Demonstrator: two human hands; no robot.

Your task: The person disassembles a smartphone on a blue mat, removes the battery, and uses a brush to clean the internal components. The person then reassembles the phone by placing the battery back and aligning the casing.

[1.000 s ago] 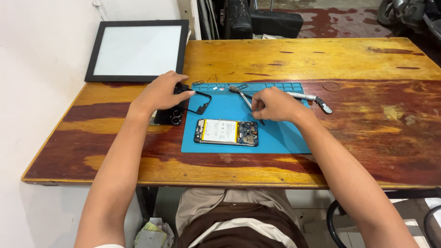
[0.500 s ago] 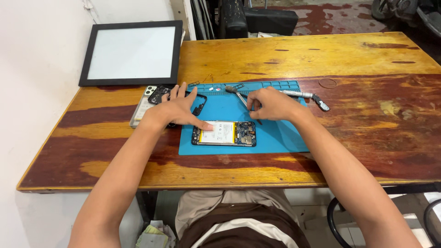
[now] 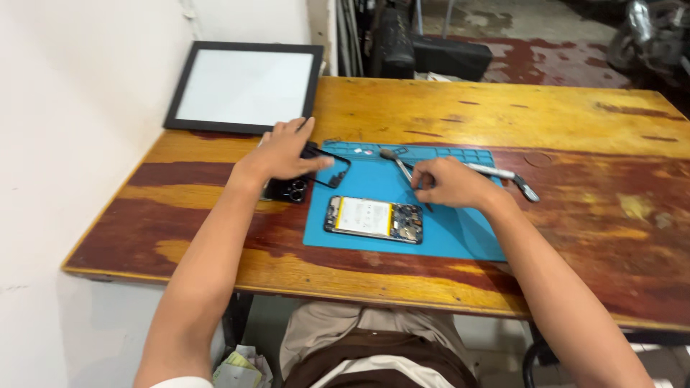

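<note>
An opened phone [image 3: 374, 218] lies flat on a blue work mat [image 3: 460, 233], its yellow-white battery and circuit board showing. My left hand [image 3: 284, 154] lies flat, fingers spread, on a black phone back cover [image 3: 295, 190] at the mat's left edge, with a thin black frame [image 3: 339, 171] beside the thumb. My right hand [image 3: 449, 183] is closed around a thin metal tool [image 3: 397, 162] just above the phone's right end. The tool's far end points toward the mat's top edge.
A grey tool with a black tip [image 3: 512, 179] lies on the mat behind my right hand. A black-framed white panel [image 3: 244, 86] sits at the back left of the wooden table [image 3: 575, 129]. A white wall runs along the left. Dark cases stand beyond the table.
My left hand has pulled back from the opened phone to the black cover at the mat's left edge. My right hand stays over the mat with its tool.
</note>
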